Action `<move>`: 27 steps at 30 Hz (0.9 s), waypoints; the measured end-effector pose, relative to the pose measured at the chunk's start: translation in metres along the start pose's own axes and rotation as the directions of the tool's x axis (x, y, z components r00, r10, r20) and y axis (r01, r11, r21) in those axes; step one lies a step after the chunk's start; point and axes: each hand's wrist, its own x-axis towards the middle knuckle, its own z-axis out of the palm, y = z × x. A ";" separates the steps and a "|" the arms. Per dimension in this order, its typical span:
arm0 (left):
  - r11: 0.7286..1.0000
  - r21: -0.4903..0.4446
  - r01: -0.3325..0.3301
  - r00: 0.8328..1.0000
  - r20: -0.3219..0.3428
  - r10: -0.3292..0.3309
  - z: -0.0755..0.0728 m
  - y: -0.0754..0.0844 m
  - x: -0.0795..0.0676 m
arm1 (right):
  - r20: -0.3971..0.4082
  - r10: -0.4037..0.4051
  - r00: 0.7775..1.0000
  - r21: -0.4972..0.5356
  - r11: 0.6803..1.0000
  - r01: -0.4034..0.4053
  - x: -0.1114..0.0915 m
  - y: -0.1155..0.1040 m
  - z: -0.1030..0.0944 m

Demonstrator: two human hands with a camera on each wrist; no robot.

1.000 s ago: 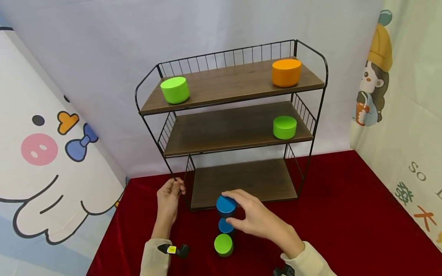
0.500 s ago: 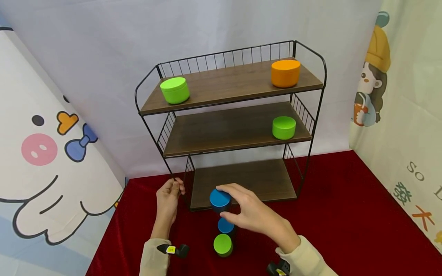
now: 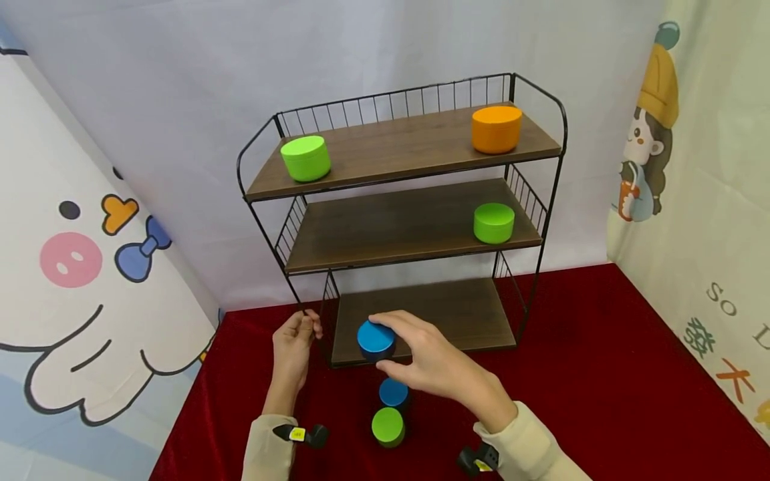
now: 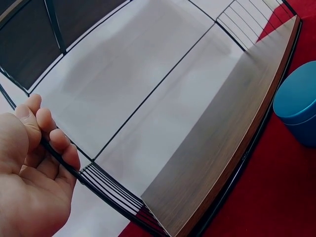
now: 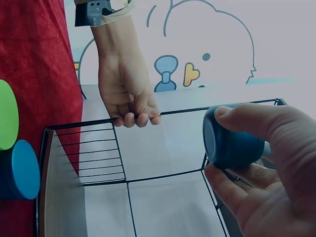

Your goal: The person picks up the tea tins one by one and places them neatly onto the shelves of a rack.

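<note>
My right hand (image 3: pixel 436 357) holds a blue round lidded tin (image 3: pixel 374 341) between thumb and fingers, upright, overlapping the front edge of the bottom shelf in the head view. The right wrist view shows thumb and fingers on opposite sides of this tin. My left hand (image 3: pixel 293 347) grips the rack's thin black left post (image 4: pixel 64 162), its fingers curled round the wire in the left wrist view. Below the held tin, a second blue tin (image 3: pixel 394 393) stands on the red cloth, with a green tin (image 3: pixel 388 427) just in front of it.
The three-tier rack has brown wood shelves. On its top shelf (image 3: pixel 391 143) stand a light green tin (image 3: pixel 307 159) at left and an orange tin (image 3: pixel 496 130) at right. A green tin (image 3: pixel 494 223) sits at the right of the middle shelf (image 3: pixel 385 227). Printed curtains hang around.
My right hand has carried the blue tin up and to the left, away from the second blue tin. The left hand keeps its grip on the post.
</note>
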 end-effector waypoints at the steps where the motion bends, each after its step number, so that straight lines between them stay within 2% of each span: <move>1: 1.000 0.002 0.003 1.000 0.000 -0.003 0.000 0.000 0.000 | 0.001 -0.003 1.000 0.000 1.000 0.003 0.002 0.000 0.000; 13: 0.999 0.026 0.048 0.999 0.003 -0.048 -0.001 0.003 -0.001 | -0.024 -0.068 0.997 -0.010 0.998 0.067 0.018 -0.007 -0.004; 27: 0.998 0.027 0.050 0.999 0.002 -0.050 -0.001 0.002 0.000 | -0.034 -0.106 0.994 -0.043 0.994 0.104 0.034 -0.016 -0.015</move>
